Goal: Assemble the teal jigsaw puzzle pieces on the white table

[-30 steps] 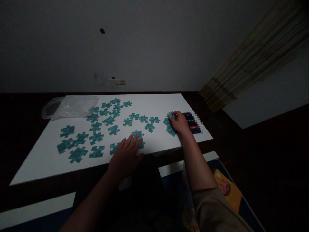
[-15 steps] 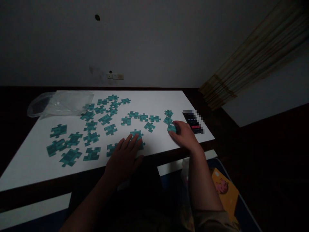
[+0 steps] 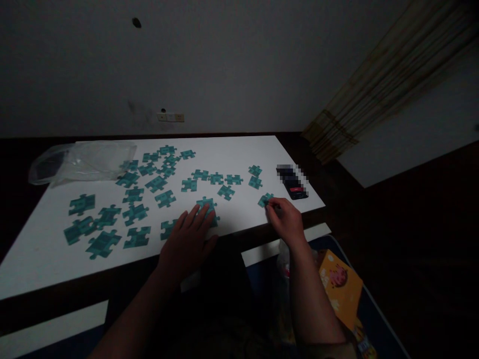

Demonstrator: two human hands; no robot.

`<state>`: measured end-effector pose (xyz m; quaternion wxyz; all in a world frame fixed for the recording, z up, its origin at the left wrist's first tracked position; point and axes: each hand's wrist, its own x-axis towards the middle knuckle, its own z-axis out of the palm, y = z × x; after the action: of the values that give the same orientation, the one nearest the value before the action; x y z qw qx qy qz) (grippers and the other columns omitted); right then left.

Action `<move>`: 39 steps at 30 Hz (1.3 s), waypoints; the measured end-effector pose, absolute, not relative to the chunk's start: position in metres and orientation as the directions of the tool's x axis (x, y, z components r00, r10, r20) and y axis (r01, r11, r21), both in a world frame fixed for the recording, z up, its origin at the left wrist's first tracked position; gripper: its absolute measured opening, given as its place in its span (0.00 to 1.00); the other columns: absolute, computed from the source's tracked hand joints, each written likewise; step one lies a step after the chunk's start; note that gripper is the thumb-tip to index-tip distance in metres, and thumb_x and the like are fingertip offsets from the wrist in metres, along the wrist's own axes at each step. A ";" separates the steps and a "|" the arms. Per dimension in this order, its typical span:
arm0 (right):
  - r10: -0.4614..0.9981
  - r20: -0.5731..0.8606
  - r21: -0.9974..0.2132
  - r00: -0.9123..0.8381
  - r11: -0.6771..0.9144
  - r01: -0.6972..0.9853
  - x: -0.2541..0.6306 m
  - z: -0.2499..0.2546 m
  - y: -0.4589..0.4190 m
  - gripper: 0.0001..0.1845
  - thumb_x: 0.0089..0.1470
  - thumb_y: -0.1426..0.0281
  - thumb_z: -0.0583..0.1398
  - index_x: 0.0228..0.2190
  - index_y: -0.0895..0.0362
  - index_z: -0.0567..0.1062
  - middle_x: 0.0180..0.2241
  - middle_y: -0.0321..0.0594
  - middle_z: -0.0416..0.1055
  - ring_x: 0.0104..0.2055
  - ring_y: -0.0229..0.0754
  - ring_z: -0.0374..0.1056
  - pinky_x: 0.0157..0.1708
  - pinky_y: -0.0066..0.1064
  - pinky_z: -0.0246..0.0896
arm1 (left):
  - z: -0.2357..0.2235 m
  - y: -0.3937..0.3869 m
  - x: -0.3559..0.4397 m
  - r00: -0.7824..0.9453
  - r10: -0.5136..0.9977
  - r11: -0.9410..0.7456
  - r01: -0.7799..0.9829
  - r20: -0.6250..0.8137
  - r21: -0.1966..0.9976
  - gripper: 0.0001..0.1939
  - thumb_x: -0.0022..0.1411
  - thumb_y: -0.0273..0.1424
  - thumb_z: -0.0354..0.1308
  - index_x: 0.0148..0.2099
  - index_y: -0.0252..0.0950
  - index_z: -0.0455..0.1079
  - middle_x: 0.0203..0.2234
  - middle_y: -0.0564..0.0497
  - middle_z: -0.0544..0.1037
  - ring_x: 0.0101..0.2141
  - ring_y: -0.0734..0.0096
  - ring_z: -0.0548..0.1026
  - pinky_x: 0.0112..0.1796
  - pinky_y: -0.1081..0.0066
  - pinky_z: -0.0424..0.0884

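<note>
Teal jigsaw pieces lie spread over the white table (image 3: 239, 149). My right hand (image 3: 287, 219) is near the front right edge, thumb and fingers closed on a puzzle piece (image 3: 265, 200) that appears close to the tabletop. Beyond it lie two more pieces, a nearer one (image 3: 255, 182) and a farther one (image 3: 255, 170). My left hand (image 3: 189, 237) rests flat with fingers outstretched, partly covering a puzzle piece (image 3: 207, 201) under its fingertips. Another piece (image 3: 167, 228) sits just left of that hand, partly hidden by it.
A clear plastic bag (image 3: 90, 160) lies at the back left, overlapping a piece. At the right edge is a dark phone (image 3: 295, 187). Below the table, on the right, I see a yellow box (image 3: 342, 286) with a pink picture. A curtain (image 3: 337, 119) hangs at the right.
My right hand has drawn its puzzle piece toward me, apart from the two pieces beyond it. The left hand stays flat in place. The whole view has shifted slightly.
</note>
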<state>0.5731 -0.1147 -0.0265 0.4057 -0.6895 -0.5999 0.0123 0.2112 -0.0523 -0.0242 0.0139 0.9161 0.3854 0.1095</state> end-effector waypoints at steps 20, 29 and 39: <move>0.875 0.380 -0.525 0.301 -0.064 0.849 0.552 -0.027 -0.123 0.19 0.69 0.58 0.64 0.54 0.54 0.84 0.55 0.54 0.84 0.62 0.63 0.74 0.68 0.56 0.69 | -0.028 -0.052 0.212 0.685 0.673 -0.732 0.671 0.277 0.118 0.30 0.83 0.38 0.57 0.81 0.35 0.71 0.81 0.34 0.70 0.79 0.32 0.70 0.75 0.32 0.72; 0.860 0.283 -0.420 0.424 -0.286 0.861 0.569 -0.024 -0.109 0.29 0.72 0.58 0.62 0.64 0.62 0.82 0.67 0.64 0.77 0.71 0.64 0.68 0.76 0.55 0.60 | -0.030 -0.051 0.210 0.685 0.678 -0.730 0.670 0.267 0.134 0.30 0.84 0.40 0.57 0.82 0.41 0.69 0.83 0.37 0.69 0.80 0.35 0.69 0.75 0.32 0.72; 0.851 0.207 -0.640 0.483 -0.256 0.724 0.568 -0.009 -0.106 0.22 0.65 0.58 0.64 0.54 0.57 0.81 0.53 0.56 0.85 0.58 0.61 0.78 0.64 0.52 0.72 | -0.037 -0.052 0.212 0.656 0.681 -0.722 0.676 0.326 0.149 0.32 0.82 0.40 0.61 0.80 0.33 0.68 0.80 0.30 0.72 0.79 0.32 0.70 0.75 0.31 0.71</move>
<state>0.5682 -0.1059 -0.0091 0.3490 -0.7873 -0.5001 0.0905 0.2118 -0.0523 -0.0369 0.0075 0.9099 0.3727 0.1821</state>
